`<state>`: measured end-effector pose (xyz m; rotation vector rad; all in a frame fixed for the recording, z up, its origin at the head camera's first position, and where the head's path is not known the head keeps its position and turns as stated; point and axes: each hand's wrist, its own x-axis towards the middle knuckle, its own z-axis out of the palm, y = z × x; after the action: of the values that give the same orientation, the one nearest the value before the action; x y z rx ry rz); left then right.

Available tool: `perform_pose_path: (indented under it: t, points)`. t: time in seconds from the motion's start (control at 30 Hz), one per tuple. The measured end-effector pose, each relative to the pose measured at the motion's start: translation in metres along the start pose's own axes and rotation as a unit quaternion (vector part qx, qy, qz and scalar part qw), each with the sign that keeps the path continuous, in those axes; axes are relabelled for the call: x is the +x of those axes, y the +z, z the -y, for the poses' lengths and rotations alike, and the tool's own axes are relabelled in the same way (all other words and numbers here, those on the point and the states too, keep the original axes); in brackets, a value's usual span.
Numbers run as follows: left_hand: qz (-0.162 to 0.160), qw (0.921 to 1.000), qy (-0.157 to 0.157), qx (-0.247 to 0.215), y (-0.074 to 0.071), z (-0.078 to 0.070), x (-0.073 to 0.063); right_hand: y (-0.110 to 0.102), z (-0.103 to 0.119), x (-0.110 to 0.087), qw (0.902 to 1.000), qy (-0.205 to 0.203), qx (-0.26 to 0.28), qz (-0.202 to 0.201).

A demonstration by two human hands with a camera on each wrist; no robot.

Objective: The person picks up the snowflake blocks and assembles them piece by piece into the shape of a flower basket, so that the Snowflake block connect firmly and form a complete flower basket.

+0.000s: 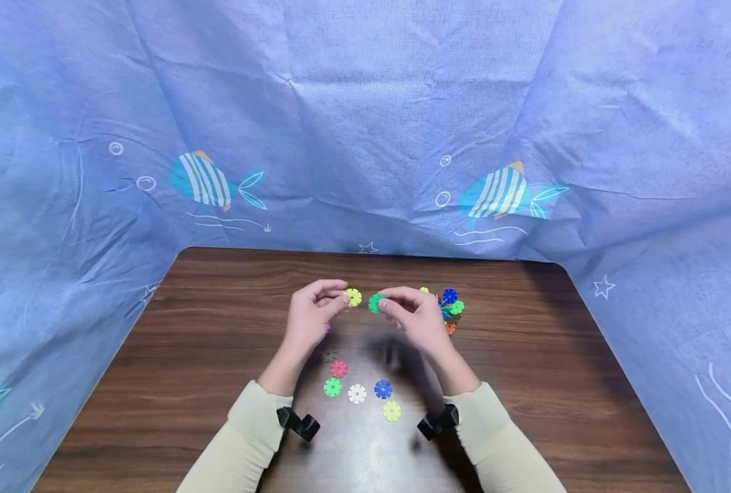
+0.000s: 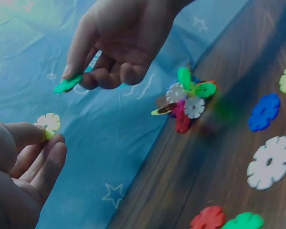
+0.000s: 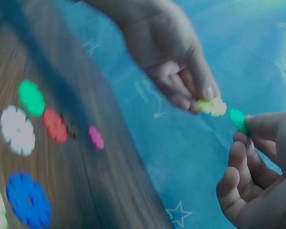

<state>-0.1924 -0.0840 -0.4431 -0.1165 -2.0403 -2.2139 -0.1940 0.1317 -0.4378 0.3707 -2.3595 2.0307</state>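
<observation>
I've got the left hand (image 1: 310, 316) pinching a yellow disc (image 1: 354, 297) by its edge, thumb and fingers drawn in narrow, and facing it the right hand (image 1: 419, 318) has a green disc (image 1: 375, 303) in the same tight pinch. That's one per hand, held up between the two, near each other but apart, both notched round the rim. On the wooden table (image 1: 217, 329) I count seven loose ones: a pink disc (image 3: 96, 137) just beside the left hand, then nearer than that hand a dark disc (image 1: 330, 355), a red disc (image 1: 338, 368) and a second green disc (image 1: 332, 387); between the forearms, a white disc (image 1: 357, 394), a blue disc (image 1: 383, 389) and a second yellow disc (image 1: 392, 411). One many-coloured cluster (image 2: 182, 106) sits just right of the right hand; I can't tell how many discs it has. Beyond both hands, two whole striped fish show on the blue cloth (image 1: 365, 137).
</observation>
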Motion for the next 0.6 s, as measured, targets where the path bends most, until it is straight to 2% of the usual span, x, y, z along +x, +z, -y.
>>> perform_pose_path:
  t: [0.13,0.23,0.43,0.6]
  points:
    - [0.014,0.9985,0.041,0.033,0.004,0.006,-0.006,0.004,-0.003,-0.001,0.9991,0.005,0.030,-0.029]
    - [0.015,0.9971,0.064,0.038,0.005,0.009,-0.009,0.003,-0.003,-0.002,0.9988,0.002,0.037,-0.032]
    - [0.029,0.9939,0.079,0.071,0.002,0.012,-0.012,0.001,-0.004,-0.004,0.9991,0.001,0.034,-0.025]
    - [0.037,0.9903,0.094,0.095,-0.003,0.014,-0.010,0.000,-0.007,-0.002,0.9993,0.001,0.035,-0.009]
